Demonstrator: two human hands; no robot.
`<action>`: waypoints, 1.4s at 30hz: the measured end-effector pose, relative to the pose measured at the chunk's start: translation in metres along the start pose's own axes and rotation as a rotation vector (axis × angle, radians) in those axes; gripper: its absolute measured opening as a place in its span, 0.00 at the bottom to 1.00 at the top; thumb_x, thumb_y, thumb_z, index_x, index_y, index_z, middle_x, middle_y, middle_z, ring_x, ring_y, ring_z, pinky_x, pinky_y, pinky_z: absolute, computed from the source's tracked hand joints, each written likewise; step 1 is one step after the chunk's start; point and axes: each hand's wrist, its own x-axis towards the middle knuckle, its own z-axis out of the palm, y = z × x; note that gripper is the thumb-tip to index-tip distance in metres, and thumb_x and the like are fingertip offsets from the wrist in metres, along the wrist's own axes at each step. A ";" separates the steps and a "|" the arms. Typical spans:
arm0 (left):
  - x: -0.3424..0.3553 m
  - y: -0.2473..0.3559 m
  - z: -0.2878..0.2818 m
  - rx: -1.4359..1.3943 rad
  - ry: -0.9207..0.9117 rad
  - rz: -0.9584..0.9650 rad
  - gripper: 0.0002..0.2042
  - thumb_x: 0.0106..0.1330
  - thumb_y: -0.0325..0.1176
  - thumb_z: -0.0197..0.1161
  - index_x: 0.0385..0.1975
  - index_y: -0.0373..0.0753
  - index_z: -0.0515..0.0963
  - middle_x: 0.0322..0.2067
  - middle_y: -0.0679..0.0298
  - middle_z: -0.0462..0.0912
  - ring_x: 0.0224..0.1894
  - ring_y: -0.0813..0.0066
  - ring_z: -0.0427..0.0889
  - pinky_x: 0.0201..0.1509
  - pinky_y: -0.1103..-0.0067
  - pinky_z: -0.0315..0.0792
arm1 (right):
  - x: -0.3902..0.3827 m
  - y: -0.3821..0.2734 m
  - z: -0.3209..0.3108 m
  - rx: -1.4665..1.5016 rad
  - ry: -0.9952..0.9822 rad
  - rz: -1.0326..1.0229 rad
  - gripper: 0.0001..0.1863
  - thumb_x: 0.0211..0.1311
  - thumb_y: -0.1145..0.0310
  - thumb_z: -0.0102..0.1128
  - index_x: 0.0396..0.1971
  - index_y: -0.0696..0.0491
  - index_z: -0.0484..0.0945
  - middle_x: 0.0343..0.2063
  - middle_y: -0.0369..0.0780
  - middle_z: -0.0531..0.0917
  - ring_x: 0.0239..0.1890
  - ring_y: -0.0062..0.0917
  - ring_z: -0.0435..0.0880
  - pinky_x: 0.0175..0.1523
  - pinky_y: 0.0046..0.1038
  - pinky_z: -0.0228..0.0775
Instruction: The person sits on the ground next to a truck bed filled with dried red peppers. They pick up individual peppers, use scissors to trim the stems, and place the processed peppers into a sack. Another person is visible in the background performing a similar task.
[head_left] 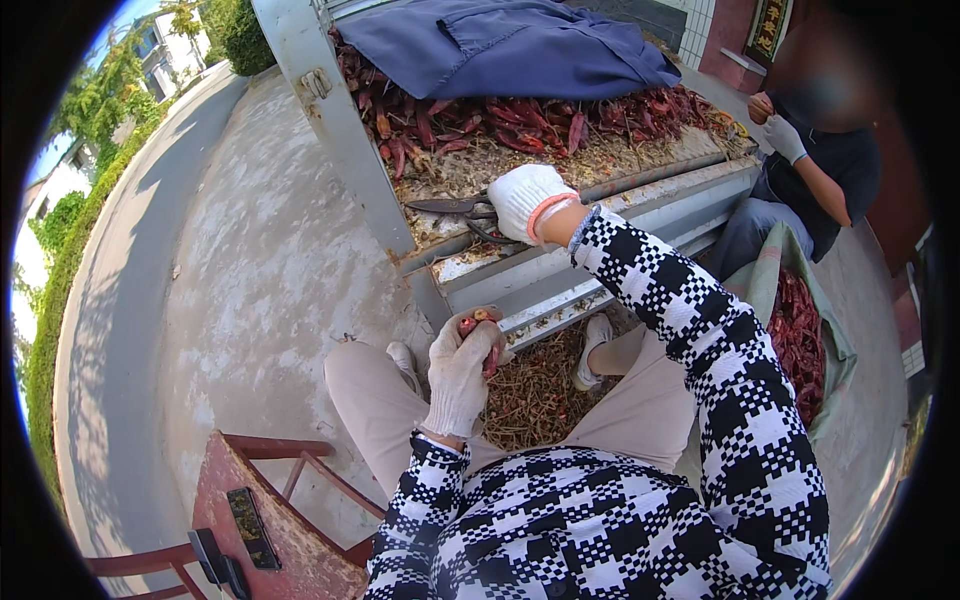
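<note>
Your left hand (456, 378), gloved and near 6 o'clock of the view, grasps a few red peppers (492, 362), with their pale ends showing above the fingers. Your right hand (530, 205), at 1 o'clock, is at the handles of the dark shears (445, 206); its fingers are hidden, so I cannot tell if it grips them. The blades point to 9 o'clock, over the truck bed (600, 155). There I see the main danger: the shears are near the edge of the bed, and a careless touch of your wrist could push them down toward your legs (370, 390). A glove could also catch in the handle loop. If your left hand squeezes too hard, the peppers may crack, because they look dry; if too loosely, one may drop into the heap of stems (530, 400) at 5 o'clock.
</note>
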 end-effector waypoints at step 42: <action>-0.008 -0.003 0.000 0.181 -0.065 0.020 0.12 0.63 0.25 0.65 0.45 0.27 0.80 0.30 0.63 0.81 0.28 0.80 0.79 0.35 0.83 0.77 | -0.206 0.015 0.066 1.110 -0.326 -0.178 0.24 0.66 0.48 0.62 0.36 0.58 0.79 0.27 0.52 0.81 0.32 0.48 0.82 0.37 0.42 0.73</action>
